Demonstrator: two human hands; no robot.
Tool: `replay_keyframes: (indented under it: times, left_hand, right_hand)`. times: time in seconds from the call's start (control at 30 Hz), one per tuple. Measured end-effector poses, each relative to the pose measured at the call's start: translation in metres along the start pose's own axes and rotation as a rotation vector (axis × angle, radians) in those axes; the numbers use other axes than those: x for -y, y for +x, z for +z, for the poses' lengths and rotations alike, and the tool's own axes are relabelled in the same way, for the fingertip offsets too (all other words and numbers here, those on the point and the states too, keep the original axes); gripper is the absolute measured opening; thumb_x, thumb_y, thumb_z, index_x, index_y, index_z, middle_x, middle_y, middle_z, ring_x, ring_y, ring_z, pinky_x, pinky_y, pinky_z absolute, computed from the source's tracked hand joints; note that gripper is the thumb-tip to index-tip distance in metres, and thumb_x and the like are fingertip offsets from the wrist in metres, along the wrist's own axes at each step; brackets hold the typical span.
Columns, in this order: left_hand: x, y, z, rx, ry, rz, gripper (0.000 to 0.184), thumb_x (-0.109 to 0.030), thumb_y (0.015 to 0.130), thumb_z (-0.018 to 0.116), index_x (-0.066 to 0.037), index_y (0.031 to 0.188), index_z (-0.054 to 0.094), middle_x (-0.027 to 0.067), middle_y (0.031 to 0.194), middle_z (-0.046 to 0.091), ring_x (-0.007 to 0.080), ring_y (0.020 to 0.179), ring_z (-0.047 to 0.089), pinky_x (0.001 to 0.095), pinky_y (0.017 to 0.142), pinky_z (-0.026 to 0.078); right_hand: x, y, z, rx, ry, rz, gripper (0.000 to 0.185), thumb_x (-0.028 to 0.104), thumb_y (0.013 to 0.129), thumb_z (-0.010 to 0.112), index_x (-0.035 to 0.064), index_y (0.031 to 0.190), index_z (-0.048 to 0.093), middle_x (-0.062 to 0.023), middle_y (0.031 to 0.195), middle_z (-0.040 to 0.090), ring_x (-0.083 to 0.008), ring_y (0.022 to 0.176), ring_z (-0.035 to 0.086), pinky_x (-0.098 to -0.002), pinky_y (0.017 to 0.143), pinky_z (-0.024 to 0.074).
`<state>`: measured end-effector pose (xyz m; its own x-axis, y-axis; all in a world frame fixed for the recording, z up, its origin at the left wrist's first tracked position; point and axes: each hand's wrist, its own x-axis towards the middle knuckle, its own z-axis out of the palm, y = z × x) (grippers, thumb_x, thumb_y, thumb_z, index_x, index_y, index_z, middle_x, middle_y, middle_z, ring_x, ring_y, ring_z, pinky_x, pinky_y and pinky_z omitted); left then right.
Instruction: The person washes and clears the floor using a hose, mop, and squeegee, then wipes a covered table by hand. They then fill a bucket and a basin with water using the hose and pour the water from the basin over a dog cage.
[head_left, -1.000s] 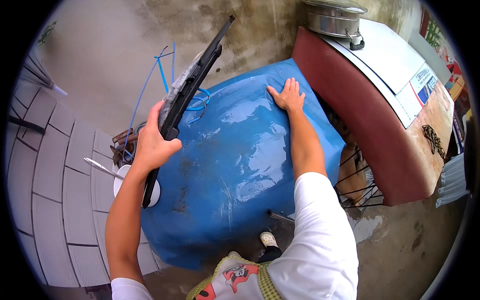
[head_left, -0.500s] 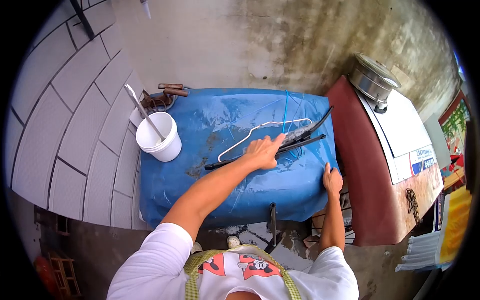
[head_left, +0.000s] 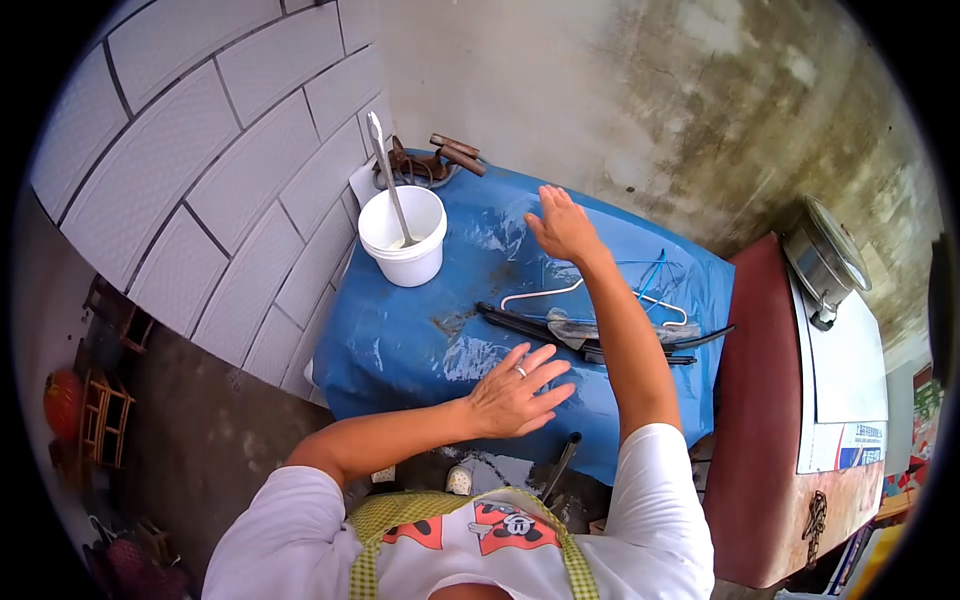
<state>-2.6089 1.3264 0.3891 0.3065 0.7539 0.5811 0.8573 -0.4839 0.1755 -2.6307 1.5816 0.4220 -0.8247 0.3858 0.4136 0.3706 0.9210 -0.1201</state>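
My left hand point(head_left: 520, 392) is over the front part of the blue plastic cover point(head_left: 390, 345), fingers spread, holding nothing. Farther back, my right hand point(head_left: 566, 228) stretches out its fingers above the cover's rear part, also with nothing in it. Between them lie black wiper blades point(head_left: 520, 321), a white wire hanger point(head_left: 540, 293) and a bit of blue cord point(head_left: 655, 270). My right forearm passes in front of part of this pile. I cannot tell whether either palm touches the cover.
At the cover's left end stands a white bucket point(head_left: 405, 268) with a long metal utensil point(head_left: 388, 170) leaning in it. Rusty metal parts point(head_left: 410, 165) lie behind it. A dark red surface point(head_left: 745, 420) with a steel pot point(head_left: 825, 255) adjoins on the right.
My left hand has left the wiper blades and moved toward the cover's front. My right hand has gone from the right front edge to the rear. The view has turned.
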Motion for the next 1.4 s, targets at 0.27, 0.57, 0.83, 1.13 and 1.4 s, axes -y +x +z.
replay_keyframes:
  times: [0.27,0.57,0.83,1.13,1.4]
  left_hand:
    - [-0.029,-0.168,-0.084,-0.111,0.268,-0.739,0.03,-0.013,0.063,0.066,-0.005,0.091,0.059,0.0145,0.105,0.049,0.0353,0.101,0.044,0.0419,0.083,0.04]
    - [-0.062,-0.243,-0.071,-0.262,0.261,-1.0,0.024,-0.012,0.065,0.064,-0.005,0.087,0.059,0.0123,0.103,0.049,0.0339,0.101,0.044,0.0404,0.083,0.04]
    - [-0.154,-0.333,-0.051,-0.433,0.238,-1.055,0.016,-0.015,0.068,0.062,-0.006,0.081,0.059,0.0076,0.096,0.049,0.0259,0.097,0.045,0.0344,0.078,0.042]
    - [-0.343,-0.476,-0.013,-0.235,0.107,-1.796,0.021,-0.02,0.068,0.053,-0.005,0.081,0.058,0.0175,0.084,0.057,0.0341,0.082,0.056,0.0445,0.069,0.045]
    - [-0.631,-0.485,0.098,-1.11,-0.179,-3.289,0.03,-0.017,0.071,0.052,-0.007,0.099,0.058,0.0157,0.101,0.058,0.0313,0.097,0.055,0.0407,0.078,0.046]
  right_hand:
    - [0.012,0.07,0.068,0.138,-0.11,0.491,0.083,0.061,0.076,0.043,0.0035,0.132,0.023,-0.0146,0.139,0.019,-0.028,0.129,0.014,-0.0454,0.102,0.0173]
    - [0.123,-0.01,0.057,0.708,-0.198,0.08,0.085,0.059,0.08,0.034,-0.0065,0.131,0.017,-0.0216,0.139,0.011,-0.0307,0.13,0.011,-0.0397,0.105,0.0138]
    - [0.216,-0.098,0.099,0.205,-0.2,-0.16,0.066,0.046,0.087,0.036,-0.0052,0.127,0.028,-0.0263,0.132,0.025,-0.0405,0.121,0.027,-0.0446,0.097,0.0278]
    - [0.262,-0.165,0.108,-0.286,-0.344,-0.471,0.051,0.042,0.087,0.041,0.0012,0.118,0.044,-0.0196,0.118,0.046,-0.0352,0.106,0.046,-0.0406,0.088,0.0381]
    - [0.433,-0.292,0.232,0.328,0.244,-0.98,0.044,0.038,0.084,0.044,0.0018,0.107,0.05,-0.0188,0.106,0.052,-0.0344,0.098,0.051,-0.0397,0.083,0.041]
